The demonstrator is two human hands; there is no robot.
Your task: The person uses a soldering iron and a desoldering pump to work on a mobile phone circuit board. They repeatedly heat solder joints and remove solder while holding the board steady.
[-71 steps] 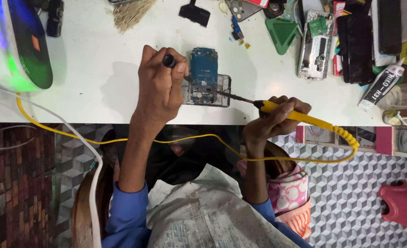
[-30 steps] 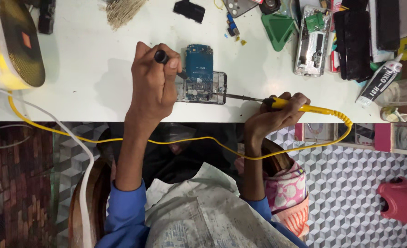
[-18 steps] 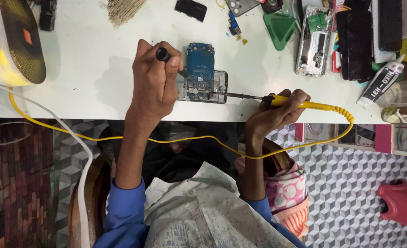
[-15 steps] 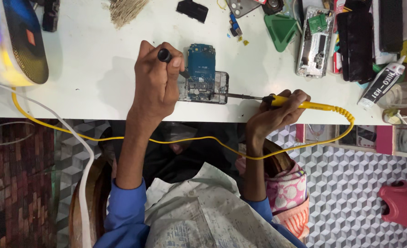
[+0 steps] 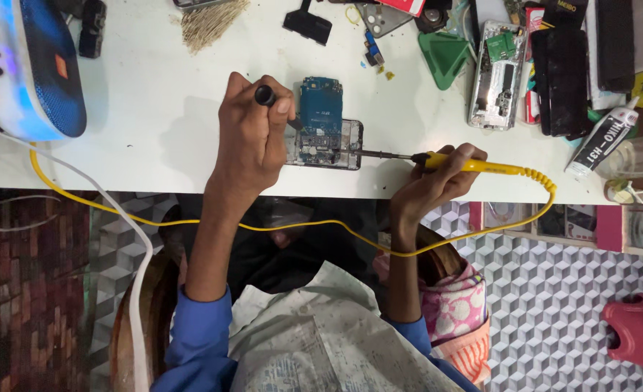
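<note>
White bench point(image 5: 154, 131): left hand point(image 5: 252, 134) pinches black tool point(image 5: 266, 95) beside opened phone point(image 5: 325, 134), right hand point(image 5: 437, 181) grips yellow soldering iron point(image 5: 467, 165); keep tip steady.

Left hand point(image 5: 252, 134) covers the phone's point(image 5: 326, 138) left end and the tip of its black tool point(image 5: 265, 95). Iron point(image 5: 437, 160) tip contact too small to tell. Speaker point(image 5: 27, 69) cut off upper left; red thing point(image 5: 641, 330) cut off lower right.
</note>
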